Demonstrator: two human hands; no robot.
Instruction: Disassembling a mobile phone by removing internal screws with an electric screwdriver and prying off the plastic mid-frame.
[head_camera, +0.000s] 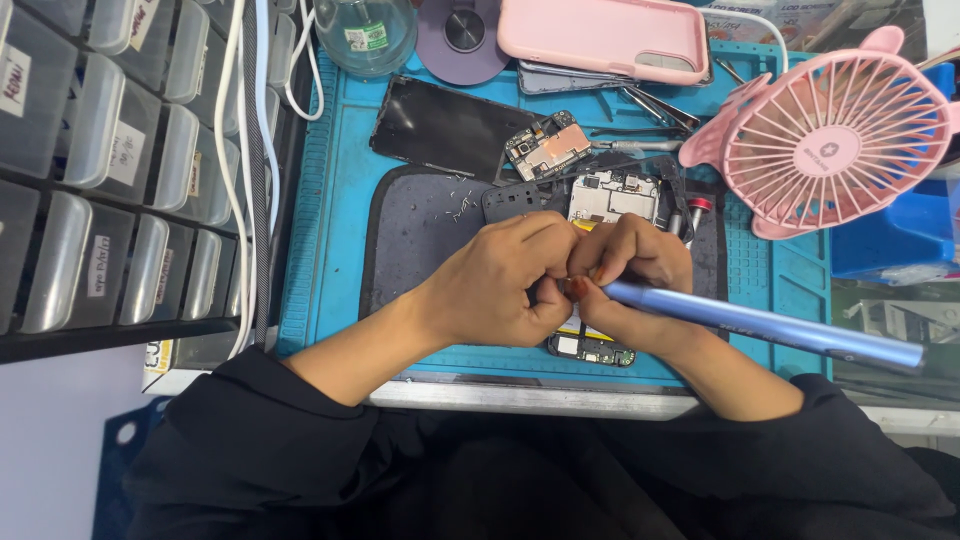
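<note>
On the left stand grey plastic drawers (110, 170) with white cables (240, 150) hanging by them. A blue rubber mat (330, 220) lies on the counter (520, 398), with a dark flat pad (420, 250) on it. The left hand (510, 285) is curled tight, pressed against the right hand (625, 270). The right hand grips a long, smooth blue screwdriver (760, 325). Under both hands lies an opened phone (610, 200), showing its small parts. A round pink fan (830, 135) stands on the right.
</note>
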